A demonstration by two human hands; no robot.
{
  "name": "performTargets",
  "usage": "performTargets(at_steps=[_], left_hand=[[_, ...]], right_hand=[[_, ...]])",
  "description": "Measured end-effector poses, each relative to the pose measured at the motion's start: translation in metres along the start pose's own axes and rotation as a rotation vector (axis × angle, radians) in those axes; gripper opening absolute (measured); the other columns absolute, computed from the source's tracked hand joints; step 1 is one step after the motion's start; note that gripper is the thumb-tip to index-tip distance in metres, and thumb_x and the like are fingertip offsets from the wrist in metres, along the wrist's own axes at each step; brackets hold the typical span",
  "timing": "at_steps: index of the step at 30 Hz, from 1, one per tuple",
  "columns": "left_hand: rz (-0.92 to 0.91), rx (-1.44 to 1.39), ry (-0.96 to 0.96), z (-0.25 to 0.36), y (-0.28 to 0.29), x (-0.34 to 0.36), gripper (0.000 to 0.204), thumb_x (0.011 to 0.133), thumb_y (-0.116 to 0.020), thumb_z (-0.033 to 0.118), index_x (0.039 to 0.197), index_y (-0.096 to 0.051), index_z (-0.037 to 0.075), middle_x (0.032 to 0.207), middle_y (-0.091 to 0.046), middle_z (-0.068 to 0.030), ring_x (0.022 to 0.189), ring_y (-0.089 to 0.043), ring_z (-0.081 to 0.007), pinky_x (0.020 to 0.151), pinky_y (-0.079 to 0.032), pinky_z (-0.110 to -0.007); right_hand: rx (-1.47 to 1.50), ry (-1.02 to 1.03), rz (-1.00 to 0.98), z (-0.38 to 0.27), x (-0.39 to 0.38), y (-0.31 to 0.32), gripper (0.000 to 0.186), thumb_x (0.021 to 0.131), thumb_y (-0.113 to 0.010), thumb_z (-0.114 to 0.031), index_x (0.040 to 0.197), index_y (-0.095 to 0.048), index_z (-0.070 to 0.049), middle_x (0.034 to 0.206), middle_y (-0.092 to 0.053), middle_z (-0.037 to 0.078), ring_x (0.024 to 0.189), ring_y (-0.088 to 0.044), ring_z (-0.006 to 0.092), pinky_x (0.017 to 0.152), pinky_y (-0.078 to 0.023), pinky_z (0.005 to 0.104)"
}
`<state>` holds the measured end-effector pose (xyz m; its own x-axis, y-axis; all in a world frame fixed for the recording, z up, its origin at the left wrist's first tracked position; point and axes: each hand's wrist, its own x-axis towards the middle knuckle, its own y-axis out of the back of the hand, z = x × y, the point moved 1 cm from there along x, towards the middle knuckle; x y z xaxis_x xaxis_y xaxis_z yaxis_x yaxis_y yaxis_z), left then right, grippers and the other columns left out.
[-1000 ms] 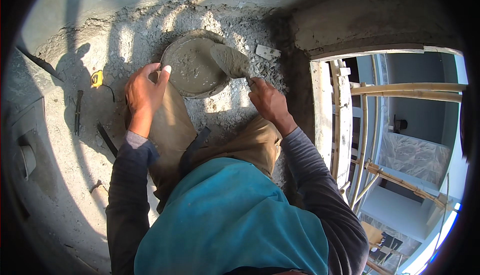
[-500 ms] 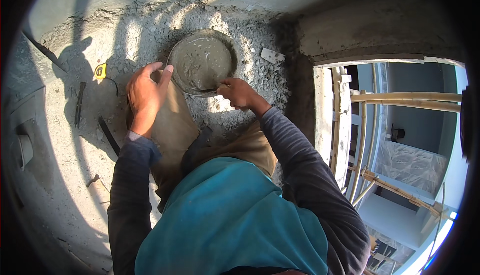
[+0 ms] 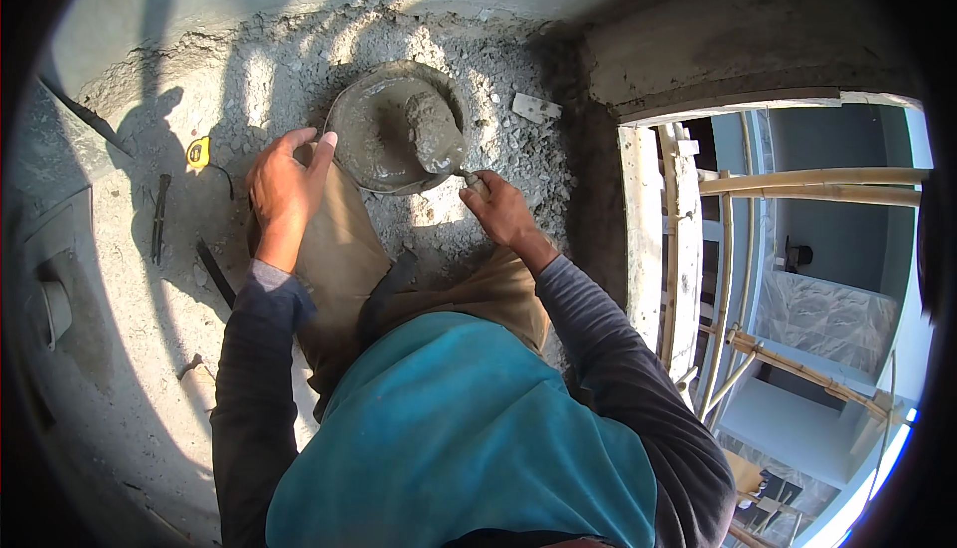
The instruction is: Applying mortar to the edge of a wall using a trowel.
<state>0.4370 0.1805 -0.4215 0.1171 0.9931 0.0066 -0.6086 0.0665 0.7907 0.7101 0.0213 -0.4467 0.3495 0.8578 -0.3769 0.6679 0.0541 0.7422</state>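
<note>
Hidden: trowel [image 3: 439, 134] handle, wrapped inside right hand [image 3: 501, 211].
Left hand [image 3: 284, 189]: fingers loose, touching mortar pan [image 3: 371, 139] rim.
Pan: on rubble by knee.
Edge: open drop at right.

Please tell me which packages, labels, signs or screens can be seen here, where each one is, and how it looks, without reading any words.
No package, sign or screen is in view.
Tape measure: a small yellow case with a dark patch on its face, perhaps a label, on the rough grey floor, to the left of the left hand at the mortar pan.
</note>
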Motion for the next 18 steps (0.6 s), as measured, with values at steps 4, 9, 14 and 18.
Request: performTargets(at_steps=[4,9,14,18], left_hand=[[-0.013,0.027,0.015,0.007,0.001,-0.003,0.047,0.083,-0.069,0.052,0.106,-0.073,0.011,0.105,-0.072,-0.0141,0.100,-0.067,-0.0333,0.089,-0.050,-0.042],[-0.007,0.026,-0.046,0.011,-0.007,-0.004,0.045,0.083,-0.070,0.050,0.105,-0.074,0.011,0.108,-0.072,-0.0132,0.102,-0.066,-0.0332,0.089,-0.051,-0.042],[-0.056,-0.008,-0.028,0.017,-0.009,-0.005,0.044,0.085,-0.069,0.047,0.108,-0.073,0.009,0.112,-0.071,-0.0126,0.105,-0.066,-0.0332,0.091,-0.050,-0.041],[-0.093,0.008,-0.028,0.014,-0.013,-0.004,0.046,0.085,-0.068,0.047,0.110,-0.073,0.009,0.114,-0.070,-0.0128,0.108,-0.064,-0.0328,0.093,-0.049,-0.040]], right_hand=[[-0.022,-0.046,0.053,0.020,-0.006,0.010,0.055,0.088,-0.065,-0.042,0.125,-0.058,-0.002,0.103,-0.068,0.027,0.100,-0.064,0.0435,0.088,-0.051,0.0472],[-0.031,-0.061,0.127,0.050,-0.017,0.026,0.051,0.089,-0.065,-0.038,0.123,-0.058,-0.001,0.102,-0.067,0.028,0.100,-0.064,0.0446,0.087,-0.050,0.0489],[-0.042,-0.134,0.145,0.069,-0.040,0.031,0.049,0.090,-0.064,-0.036,0.122,-0.058,0.000,0.104,-0.066,0.029,0.100,-0.063,0.0455,0.087,-0.050,0.0501],[-0.043,-0.139,0.160,0.078,-0.063,0.028,0.049,0.091,-0.063,-0.037,0.122,-0.057,0.001,0.099,-0.067,0.028,0.100,-0.063,0.0446,0.086,-0.050,0.0472]])
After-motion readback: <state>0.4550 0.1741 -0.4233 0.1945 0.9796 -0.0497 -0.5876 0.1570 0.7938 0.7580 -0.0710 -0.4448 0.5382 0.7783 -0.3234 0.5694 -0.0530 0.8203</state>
